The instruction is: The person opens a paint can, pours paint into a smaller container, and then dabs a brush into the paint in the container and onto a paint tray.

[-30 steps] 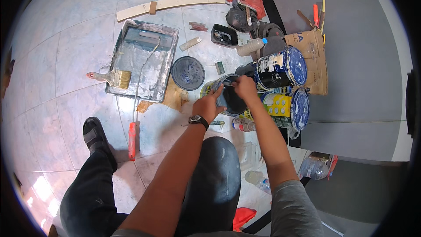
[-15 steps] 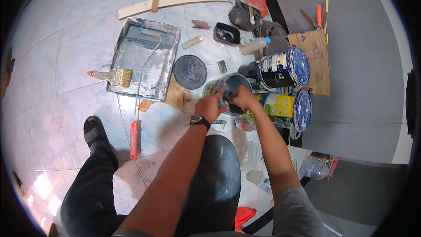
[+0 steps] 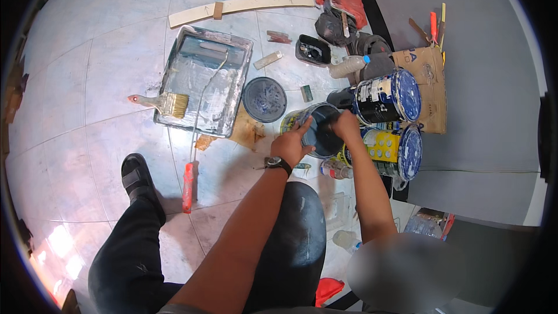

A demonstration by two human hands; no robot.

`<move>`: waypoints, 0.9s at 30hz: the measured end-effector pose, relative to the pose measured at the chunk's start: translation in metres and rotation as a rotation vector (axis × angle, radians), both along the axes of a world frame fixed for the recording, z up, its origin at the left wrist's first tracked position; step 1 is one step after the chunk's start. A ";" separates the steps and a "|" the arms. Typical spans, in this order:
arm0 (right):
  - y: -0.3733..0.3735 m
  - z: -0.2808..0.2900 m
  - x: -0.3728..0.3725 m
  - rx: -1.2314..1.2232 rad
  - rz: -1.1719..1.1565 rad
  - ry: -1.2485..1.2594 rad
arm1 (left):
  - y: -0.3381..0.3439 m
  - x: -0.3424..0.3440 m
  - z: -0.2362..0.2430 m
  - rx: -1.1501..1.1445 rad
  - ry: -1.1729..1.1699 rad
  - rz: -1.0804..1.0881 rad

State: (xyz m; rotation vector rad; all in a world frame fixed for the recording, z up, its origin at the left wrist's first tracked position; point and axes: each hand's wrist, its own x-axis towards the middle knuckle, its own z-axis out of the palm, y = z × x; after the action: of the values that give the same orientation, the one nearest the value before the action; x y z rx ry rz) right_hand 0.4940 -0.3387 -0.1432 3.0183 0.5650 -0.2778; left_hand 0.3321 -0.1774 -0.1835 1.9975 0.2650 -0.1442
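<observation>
Dark grey paint coats the inner wall of an open paint bucket (image 3: pixel 290 122), the landmark here, which stands on the tiled floor in front of the person's knee. The left hand (image 3: pixel 292 146) lies on the left side of its rim, fingers spread, the thumb set apart from them on the near side. The right hand (image 3: pixel 347 127) is at the right side of the bucket, knuckles up, fingers bent down into the mouth; they are hidden, so I cannot tell whether they are pressed together or pinching something.

Just left of the bucket lies a round, paint-smeared lid (image 3: pixel 265 99), with a stained brown sheet (image 3: pixel 247 129) below it. Farther left of the bucket is a paint tray (image 3: pixel 190 78), with a flat paintbrush (image 3: pixel 174 105) lying across its left edge and a paint roller with a red handle (image 3: pixel 188 188) reaching out toward the person. To the right of the bucket, two blue-lidded paint tubs, one dark (image 3: pixel 372 100) and one yellow (image 3: pixel 383 149), lie on their sides. Beyond the bucket are a small green block (image 3: pixel 306 93) and a blue-capped plastic bottle (image 3: pixel 347 68).
</observation>
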 end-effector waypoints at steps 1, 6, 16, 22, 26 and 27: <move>0.005 0.004 -0.005 -0.035 0.038 0.028 | 0.001 0.001 0.001 0.019 0.013 -0.003; 0.027 -0.006 0.003 0.121 -0.155 0.355 | 0.006 -0.003 -0.008 -0.014 -0.024 0.005; 0.028 -0.004 -0.001 0.293 -0.110 0.283 | 0.012 -0.003 -0.002 -0.011 -0.020 0.007; -0.011 -0.025 -0.012 -0.149 0.132 0.211 | 0.000 0.005 -0.001 0.004 -0.034 -0.005; 0.053 0.021 -0.003 0.254 -0.155 0.519 | 0.010 -0.002 -0.002 0.008 0.010 0.000; 0.034 0.023 0.003 0.079 -0.053 0.290 | 0.008 -0.001 0.002 0.035 0.019 -0.016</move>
State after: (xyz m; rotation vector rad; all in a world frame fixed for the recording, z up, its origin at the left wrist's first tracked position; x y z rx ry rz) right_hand 0.4970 -0.3047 -0.1203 3.0923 0.5245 -0.7208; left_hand 0.3314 -0.1689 -0.1819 2.0337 0.2655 -0.1700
